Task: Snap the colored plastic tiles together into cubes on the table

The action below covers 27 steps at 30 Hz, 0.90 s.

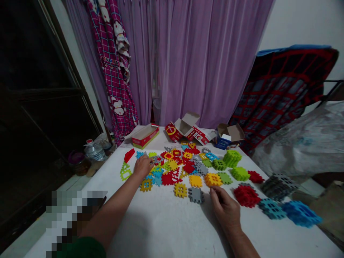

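Observation:
My left hand (143,165) reaches into the left side of a loose heap of colourful plastic interlocking building pieces. Its fingers are bent together beside grey pieces (158,160), and whatever they grip is hidden. My right hand (227,209) is loosely closed just in front of a stack of orange-yellow pieces (213,179), with nothing visible in it. Between the hands lie a grey square piece (196,195), a dark yellow piece (180,190) and a yellow piece (195,181). A red piece (170,178) sits at the heap's front.
On the right are stacks of lime green (240,173), red (246,195), teal (272,208), blue (301,213) and dark grey pieces (279,186). Along the table's (166,222) back edge stand an open red-green box (146,136), red boxes (185,129) and a blue box (223,141).

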### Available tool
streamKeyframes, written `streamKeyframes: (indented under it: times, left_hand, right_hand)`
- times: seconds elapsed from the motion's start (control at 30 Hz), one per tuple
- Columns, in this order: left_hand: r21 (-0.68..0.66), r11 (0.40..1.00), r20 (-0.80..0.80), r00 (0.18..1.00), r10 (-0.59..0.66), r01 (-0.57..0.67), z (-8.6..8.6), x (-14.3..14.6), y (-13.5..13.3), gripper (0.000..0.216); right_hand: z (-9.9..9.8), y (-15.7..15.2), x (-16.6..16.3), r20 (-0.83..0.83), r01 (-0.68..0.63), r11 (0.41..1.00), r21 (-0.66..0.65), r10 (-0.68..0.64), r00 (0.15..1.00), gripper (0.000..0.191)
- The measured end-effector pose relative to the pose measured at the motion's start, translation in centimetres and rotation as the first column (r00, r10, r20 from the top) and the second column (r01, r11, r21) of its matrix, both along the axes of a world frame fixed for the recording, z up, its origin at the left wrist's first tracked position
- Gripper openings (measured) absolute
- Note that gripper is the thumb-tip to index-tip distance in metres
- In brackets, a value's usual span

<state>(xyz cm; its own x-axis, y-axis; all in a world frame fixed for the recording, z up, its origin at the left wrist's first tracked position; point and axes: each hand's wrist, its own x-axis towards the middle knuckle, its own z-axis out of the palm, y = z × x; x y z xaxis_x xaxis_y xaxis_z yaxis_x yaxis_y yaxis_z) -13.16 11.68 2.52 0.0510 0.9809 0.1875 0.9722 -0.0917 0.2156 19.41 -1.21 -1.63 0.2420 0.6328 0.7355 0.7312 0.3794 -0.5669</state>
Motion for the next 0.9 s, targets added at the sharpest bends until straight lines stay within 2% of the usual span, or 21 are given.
streamKeyframes:
  times: [0.1, 0.17, 0.2, 0.27, 0.3, 0.33, 0.4, 0.5, 0.6, 0.9]
  left_hand:
    - [0.052, 0.999, 0.097, 0.995, -0.018, 0.013, 0.1, -0.2, -0.1, 0.019]
    - [0.078, 0.997, 0.352, 0.936, -0.027, -0.001, 0.2, 0.1, -0.6, 0.019]
    - [0.056, 0.998, 0.519, 0.855, -0.023, -0.007, 0.2, 0.5, -1.1, 0.022]
    - [-0.067, 0.997, 0.792, 0.609, 0.036, 0.029, 0.1, 2.0, -2.5, 0.033]
    - [-0.145, 0.986, 0.864, 0.497, 0.082, 0.089, 0.0, 3.0, -3.4, 0.039]
    - [-0.206, 0.969, 0.899, 0.418, 0.132, 0.139, -0.1, 4.1, -4.4, 0.044]
    - [-0.268, 0.939, 0.926, 0.328, 0.188, 0.216, -0.2, 6.5, -6.3, 0.048]
    - [-0.292, 0.912, 0.933, 0.294, 0.206, 0.288, -0.1, 9.6, -8.5, 0.049]
    - [-0.300, 0.896, 0.937, 0.278, 0.211, 0.329, 0.0, 11.5, -9.6, 0.050]
    - [-0.327, 0.879, 0.932, 0.272, 0.240, 0.348, -0.3, 12.0, -10.3, 0.046]
  right_hand:
    - [0.1, -0.1, 0.0, -0.006, 0.000, 1.000, -0.005, 0.000, 1.000, 0.024]
    - [0.1, -0.2, -0.1, -0.014, -0.008, 1.000, -0.025, 0.008, 1.000, 0.024]
    - [0.2, -0.2, -0.1, -0.021, -0.016, 0.999, -0.039, 0.015, 1.000, 0.024]
    - [0.3, -0.2, -0.4, -0.033, -0.041, 0.997, -0.065, 0.039, 0.999, 0.024]
    - [0.3, -0.2, -0.6, -0.036, -0.056, 0.996, -0.072, 0.053, 0.998, 0.024]
    - [0.5, -0.3, -0.8, -0.037, -0.071, 0.995, -0.074, 0.069, 0.997, 0.023]
    - [0.8, -0.4, -1.4, -0.027, -0.101, 0.993, -0.069, 0.099, 0.995, 0.021]
    - [1.2, -0.6, -2.2, 0.004, -0.135, 0.989, -0.057, 0.135, 0.991, 0.019]
    - [1.4, -0.7, -2.7, 0.014, -0.161, 0.986, -0.045, 0.162, 0.987, 0.019]
    - [1.3, -1.0, -3.2, -0.056, -0.217, 0.968, -0.124, 0.211, 0.976, 0.021]
